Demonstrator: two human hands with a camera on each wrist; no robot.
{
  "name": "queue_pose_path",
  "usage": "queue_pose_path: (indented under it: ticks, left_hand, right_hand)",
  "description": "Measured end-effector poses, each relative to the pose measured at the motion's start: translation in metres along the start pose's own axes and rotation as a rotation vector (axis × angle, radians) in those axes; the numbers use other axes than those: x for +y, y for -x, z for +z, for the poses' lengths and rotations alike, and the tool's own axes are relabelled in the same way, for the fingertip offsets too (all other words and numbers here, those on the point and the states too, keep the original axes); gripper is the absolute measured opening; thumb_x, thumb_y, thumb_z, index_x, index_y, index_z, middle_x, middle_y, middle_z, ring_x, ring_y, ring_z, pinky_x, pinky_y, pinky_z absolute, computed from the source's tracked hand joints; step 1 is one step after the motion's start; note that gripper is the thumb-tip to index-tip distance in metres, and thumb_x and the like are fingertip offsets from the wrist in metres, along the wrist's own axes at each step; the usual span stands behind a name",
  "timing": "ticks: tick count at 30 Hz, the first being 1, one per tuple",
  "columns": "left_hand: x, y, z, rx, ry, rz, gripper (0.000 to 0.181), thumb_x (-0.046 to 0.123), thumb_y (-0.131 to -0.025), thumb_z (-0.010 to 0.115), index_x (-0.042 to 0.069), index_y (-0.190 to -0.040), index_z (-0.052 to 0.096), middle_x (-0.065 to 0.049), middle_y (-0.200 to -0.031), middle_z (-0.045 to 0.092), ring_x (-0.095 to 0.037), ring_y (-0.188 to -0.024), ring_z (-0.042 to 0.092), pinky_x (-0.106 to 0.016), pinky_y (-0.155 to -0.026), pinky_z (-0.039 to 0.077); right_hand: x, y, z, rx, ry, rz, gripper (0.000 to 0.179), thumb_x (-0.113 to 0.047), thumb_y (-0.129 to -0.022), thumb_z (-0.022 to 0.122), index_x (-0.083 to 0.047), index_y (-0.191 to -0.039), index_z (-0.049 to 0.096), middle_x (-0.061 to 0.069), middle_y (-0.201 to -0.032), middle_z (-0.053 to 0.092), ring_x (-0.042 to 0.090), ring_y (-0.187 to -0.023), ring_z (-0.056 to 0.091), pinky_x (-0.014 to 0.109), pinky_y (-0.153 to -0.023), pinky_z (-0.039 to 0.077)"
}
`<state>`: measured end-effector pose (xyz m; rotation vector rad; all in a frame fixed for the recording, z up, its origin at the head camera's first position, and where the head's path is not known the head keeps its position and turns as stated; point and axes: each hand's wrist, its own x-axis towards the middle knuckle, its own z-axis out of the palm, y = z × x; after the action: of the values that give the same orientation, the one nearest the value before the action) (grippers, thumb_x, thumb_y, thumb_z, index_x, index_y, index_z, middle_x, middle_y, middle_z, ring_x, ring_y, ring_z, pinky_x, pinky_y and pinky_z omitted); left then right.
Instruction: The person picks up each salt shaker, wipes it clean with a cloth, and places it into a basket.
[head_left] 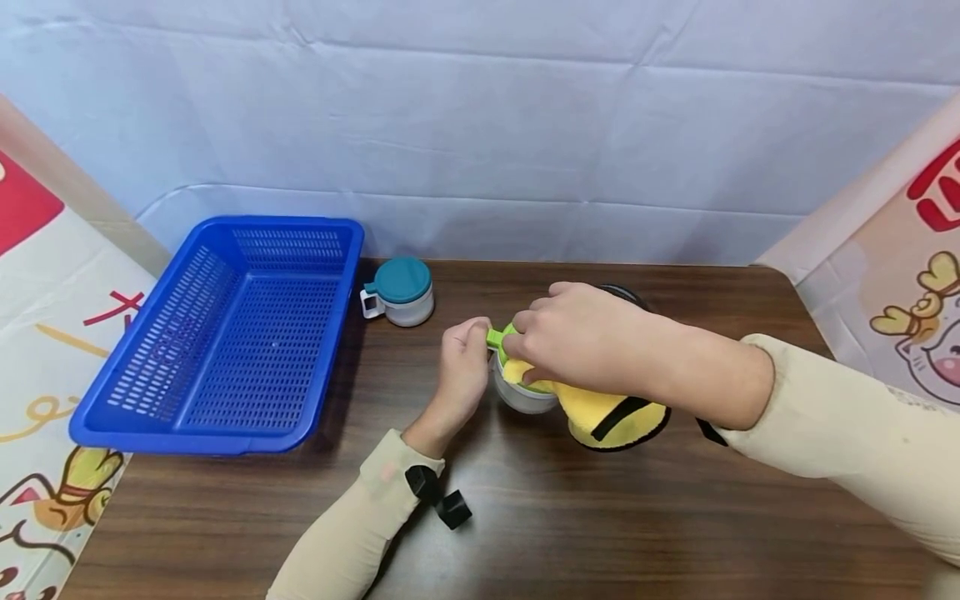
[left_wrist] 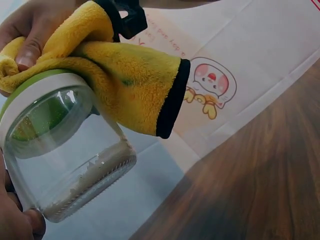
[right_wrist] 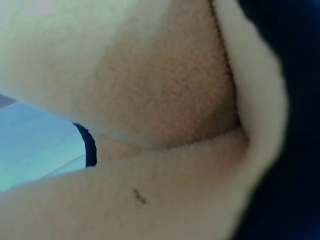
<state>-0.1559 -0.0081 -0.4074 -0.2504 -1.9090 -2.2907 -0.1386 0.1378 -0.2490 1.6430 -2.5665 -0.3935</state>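
Note:
A clear jar [left_wrist: 80,165] with a green lid [head_left: 495,337] and a whitish layer at its bottom is between the two hands. My left hand [head_left: 463,362] grips it at the handle side, fingers curled; the handle itself is mostly covered. With my right hand [head_left: 577,337] I pinch a yellow cloth [head_left: 600,417] with black edging and press it on the lid. In the left wrist view the cloth [left_wrist: 135,85] drapes over the rim and hangs down one side. Blurred sleeve and skin fill most of the right wrist view.
A second jar with a teal lid [head_left: 402,280] and a white handle stands at the back, left of my hands. Beside it on the left is a blue plastic basket [head_left: 315,408]. Brown wooden tabletop [head_left: 540,533] lies below, with a pale cloth backdrop [head_left: 480,125] behind.

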Motion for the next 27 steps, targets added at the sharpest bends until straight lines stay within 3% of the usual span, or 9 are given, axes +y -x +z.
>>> queue_pose_path:
  ticks: [6,18,24,27]
  left_hand:
    - [-0.0031,0.0012,-0.0006,-0.005,-0.016,-0.002,0.035,0.0,-0.091,0.038,0.009,-0.057,0.036,0.005,-0.055,0.03,-0.009,-0.051,0.028,-0.021,-0.05,0.022]
    - [-0.0038,0.0012,-0.0022,-0.038,0.009,0.015,0.033,0.0,-0.091,0.038,0.005,-0.058,0.035,0.005,-0.057,0.03,-0.008,-0.052,0.028,-0.021,-0.051,0.021]
    - [-0.0048,0.0024,-0.0025,-0.075,0.112,-0.005,0.03,0.003,-0.09,0.037,-0.007,-0.063,0.028,0.004,-0.056,0.03,-0.007,-0.049,0.027,-0.02,-0.047,0.021]
    - [-0.0052,0.0028,-0.003,-0.104,0.168,-0.006,0.029,0.004,-0.088,0.036,-0.006,-0.063,0.025,0.004,-0.055,0.028,-0.008,-0.048,0.026,-0.02,-0.045,0.02]
  right_hand:
    - [-0.0007,-0.0007,0.0031,-0.023,0.002,0.007,0.029,-0.036,-0.083,0.083,-0.014,-0.084,0.064,-0.004,-0.072,0.056,0.014,-0.063,0.055,0.027,-0.059,0.039]
    - [0.0024,-0.0041,0.0064,-0.007,0.049,0.035,0.031,-0.035,-0.082,0.084,-0.013,-0.08,0.061,-0.003,-0.067,0.049,0.016,-0.059,0.05,0.027,-0.057,0.037]
    - [0.0045,-0.0063,0.007,-0.035,0.064,0.049,0.031,-0.036,-0.083,0.082,-0.012,-0.083,0.063,-0.002,-0.069,0.051,0.017,-0.061,0.053,0.028,-0.058,0.038]
    - [0.0062,-0.0073,0.0068,-0.06,0.065,0.054,0.03,-0.036,-0.085,0.081,-0.012,-0.086,0.064,-0.001,-0.071,0.053,0.018,-0.063,0.056,0.029,-0.059,0.04]
